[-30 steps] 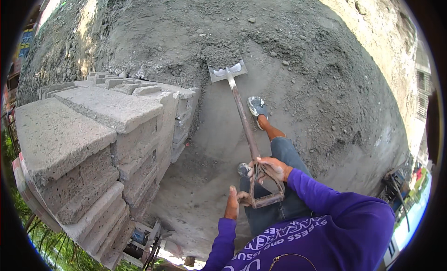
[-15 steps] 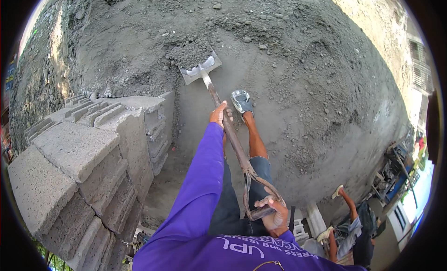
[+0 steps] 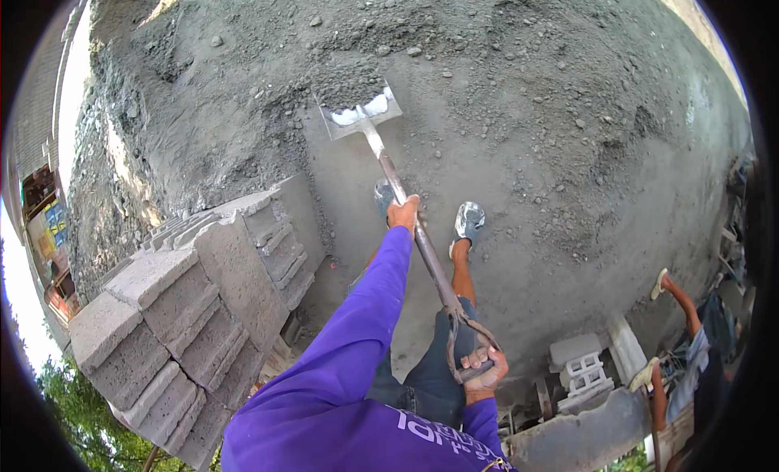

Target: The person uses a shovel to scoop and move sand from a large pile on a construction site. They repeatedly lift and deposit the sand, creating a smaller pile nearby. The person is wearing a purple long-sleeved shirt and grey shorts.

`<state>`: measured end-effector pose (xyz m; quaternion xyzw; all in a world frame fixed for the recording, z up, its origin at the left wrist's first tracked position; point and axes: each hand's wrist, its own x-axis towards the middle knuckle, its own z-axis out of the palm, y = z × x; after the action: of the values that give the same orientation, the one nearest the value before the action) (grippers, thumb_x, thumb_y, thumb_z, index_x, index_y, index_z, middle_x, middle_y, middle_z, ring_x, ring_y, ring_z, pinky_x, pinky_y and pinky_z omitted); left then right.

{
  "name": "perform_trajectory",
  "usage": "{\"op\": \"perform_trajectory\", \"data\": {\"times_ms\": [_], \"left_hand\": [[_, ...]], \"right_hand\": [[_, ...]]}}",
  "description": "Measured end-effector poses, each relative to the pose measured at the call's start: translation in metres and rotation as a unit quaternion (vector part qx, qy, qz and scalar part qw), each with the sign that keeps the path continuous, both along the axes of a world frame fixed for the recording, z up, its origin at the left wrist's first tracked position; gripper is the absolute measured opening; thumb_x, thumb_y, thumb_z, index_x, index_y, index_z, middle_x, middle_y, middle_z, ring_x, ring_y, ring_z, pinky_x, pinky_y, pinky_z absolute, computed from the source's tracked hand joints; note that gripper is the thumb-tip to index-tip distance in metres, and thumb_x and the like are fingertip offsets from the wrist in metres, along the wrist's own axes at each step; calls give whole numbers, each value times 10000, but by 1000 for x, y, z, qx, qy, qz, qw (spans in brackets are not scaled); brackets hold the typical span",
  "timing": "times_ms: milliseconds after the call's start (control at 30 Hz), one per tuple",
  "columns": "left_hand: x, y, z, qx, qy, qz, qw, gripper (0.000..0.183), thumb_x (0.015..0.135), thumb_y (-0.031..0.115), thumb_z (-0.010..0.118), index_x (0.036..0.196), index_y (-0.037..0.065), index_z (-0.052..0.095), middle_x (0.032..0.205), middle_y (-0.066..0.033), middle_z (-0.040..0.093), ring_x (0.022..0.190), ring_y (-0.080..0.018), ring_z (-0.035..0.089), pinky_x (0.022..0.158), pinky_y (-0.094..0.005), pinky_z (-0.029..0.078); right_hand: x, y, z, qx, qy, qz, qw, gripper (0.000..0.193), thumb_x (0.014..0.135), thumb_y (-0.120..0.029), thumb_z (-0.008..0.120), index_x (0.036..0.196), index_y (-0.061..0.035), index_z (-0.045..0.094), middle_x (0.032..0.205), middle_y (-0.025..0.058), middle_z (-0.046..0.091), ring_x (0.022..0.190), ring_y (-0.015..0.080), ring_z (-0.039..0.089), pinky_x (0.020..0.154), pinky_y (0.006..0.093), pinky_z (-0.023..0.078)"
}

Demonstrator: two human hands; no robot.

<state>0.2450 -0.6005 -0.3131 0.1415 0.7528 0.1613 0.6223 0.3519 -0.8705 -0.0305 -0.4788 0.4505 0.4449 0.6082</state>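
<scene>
Apparently loading the shovel (image 3: 432, 261), gripping its shaft (image 3: 393, 176) with the left hand (image 3: 403, 213) and clasping the looped handle (image 3: 459, 311) with the right hand (image 3: 484, 370), holding the blade (image 3: 349, 125) at the loose gravel (image 3: 345, 89) ahead of the feet (image 3: 469, 220), and likely calling for a steady, level lift next.

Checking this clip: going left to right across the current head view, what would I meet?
Stacked concrete blocks → left hand → right hand, both on the shovel → pale hollow block → co-worker's raised sandal.
</scene>
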Motion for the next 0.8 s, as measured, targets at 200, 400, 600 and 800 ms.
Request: {"op": "perform_trajectory", "data": {"times_ms": [200,400,600,800], "left_hand": [[140,-89,75,65,145,-329,931,443,846,233,669,1106,-66,473,937,-305,645,888,-433,675,773,-471,531],[190,-161,145,27,0,-351,936,557,852,279,694,1193,-71,428,1007,-315,632,913,-429,667,818,-470,512],[110,-139,64,-81,-135,1,988,333,861,117,668,1100,-15,477,804,-132,608,616,-250,659,495,-440,576],[50,-78,46,-42,-97,160,981,189,847,155,692,952,47,578,726,-76,593,578,-219,619,464,-401,537]], "right_hand": [[34,-141,30,25,71,-137,988,254,910,-287,556,906,-36,589,599,-46,477,497,114,465,521,308,415],[59,-268,84,-100,61,-70,991,314,919,-291,536,962,8,621,603,-46,462,487,114,449,510,347,429],[135,-128,47,-2,-53,96,994,328,890,-222,583,1083,44,593,609,-8,462,476,146,457,483,361,441],[79,50,-31,33,25,147,988,124,850,-159,655,898,-69,584,566,5,464,438,163,458,480,381,451]]}}
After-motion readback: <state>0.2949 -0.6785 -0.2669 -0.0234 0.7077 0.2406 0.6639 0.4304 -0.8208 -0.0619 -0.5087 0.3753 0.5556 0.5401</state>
